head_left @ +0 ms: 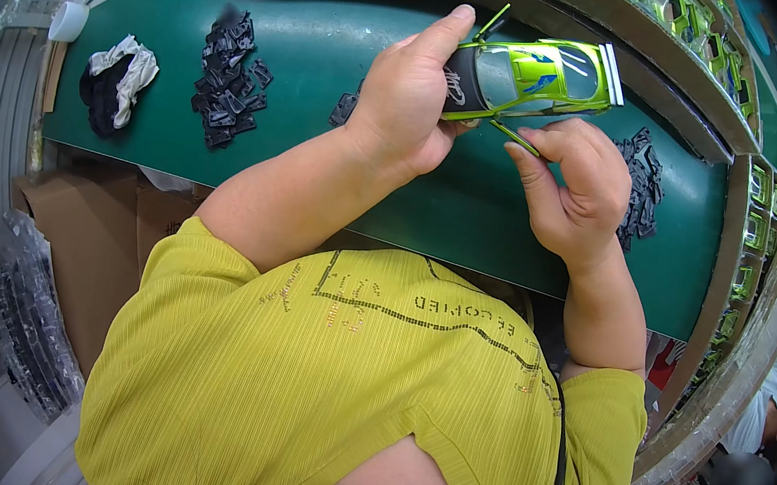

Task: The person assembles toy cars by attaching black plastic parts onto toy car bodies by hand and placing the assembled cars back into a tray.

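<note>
A bright green toy car body (532,70) with a black hood and a white rear spoiler is held above the green table. My left hand (406,85) is closed round its front end, the thumb up along the far side. Both doors stand swung outward from the body. With thumb and fingers, my right hand (579,174) pinches the near car door (516,140), which sticks out at an angle. Whatever lies under the body and my left fingers is hidden.
Heaps of small black plastic parts lie on the table (314,59), one at left (229,78), another at right (643,182). A white and black cloth (119,83) rests far left. Cardboard trays (754,229) of green car bodies line the right side. Another person (771,406) sits beyond.
</note>
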Available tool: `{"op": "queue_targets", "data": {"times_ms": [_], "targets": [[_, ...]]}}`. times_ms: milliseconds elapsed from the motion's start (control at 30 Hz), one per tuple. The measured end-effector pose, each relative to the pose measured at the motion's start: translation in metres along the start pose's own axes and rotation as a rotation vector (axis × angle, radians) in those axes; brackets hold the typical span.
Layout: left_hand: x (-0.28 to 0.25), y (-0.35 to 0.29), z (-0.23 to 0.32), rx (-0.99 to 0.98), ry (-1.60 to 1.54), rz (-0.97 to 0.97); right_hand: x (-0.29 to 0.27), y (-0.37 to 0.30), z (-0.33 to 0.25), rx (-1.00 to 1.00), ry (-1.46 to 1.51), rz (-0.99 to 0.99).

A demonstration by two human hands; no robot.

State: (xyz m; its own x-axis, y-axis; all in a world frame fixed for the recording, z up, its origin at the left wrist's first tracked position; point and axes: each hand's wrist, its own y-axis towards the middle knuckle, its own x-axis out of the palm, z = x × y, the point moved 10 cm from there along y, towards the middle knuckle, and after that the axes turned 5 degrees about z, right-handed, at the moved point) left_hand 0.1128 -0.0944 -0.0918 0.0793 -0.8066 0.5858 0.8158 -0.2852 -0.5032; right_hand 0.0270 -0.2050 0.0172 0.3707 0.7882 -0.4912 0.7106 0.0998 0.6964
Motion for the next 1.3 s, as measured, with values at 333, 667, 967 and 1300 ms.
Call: {"op": "queue_targets", "data": {"times_ms": [333,667,967,1300], "targets": [[0.010,-0.005,-0.002,0.049,0.031,-0.021,0.004,-0.002,-0.005,-0.052,-0.059,0.047],[0.019,-0.002,0.009,0.188,0.284,-0.128,-0.005,0.011,-0.018,-0.060,-0.452,0.053],[0.025,-0.001,-0.002,0.242,0.520,-0.286,0.009,0.006,-0.008,-0.046,-0.468,-0.122],[0.025,0.005,0.026,0.298,0.373,-0.263,0.007,0.017,-0.003,0.015,-0.334,-0.078]]}}
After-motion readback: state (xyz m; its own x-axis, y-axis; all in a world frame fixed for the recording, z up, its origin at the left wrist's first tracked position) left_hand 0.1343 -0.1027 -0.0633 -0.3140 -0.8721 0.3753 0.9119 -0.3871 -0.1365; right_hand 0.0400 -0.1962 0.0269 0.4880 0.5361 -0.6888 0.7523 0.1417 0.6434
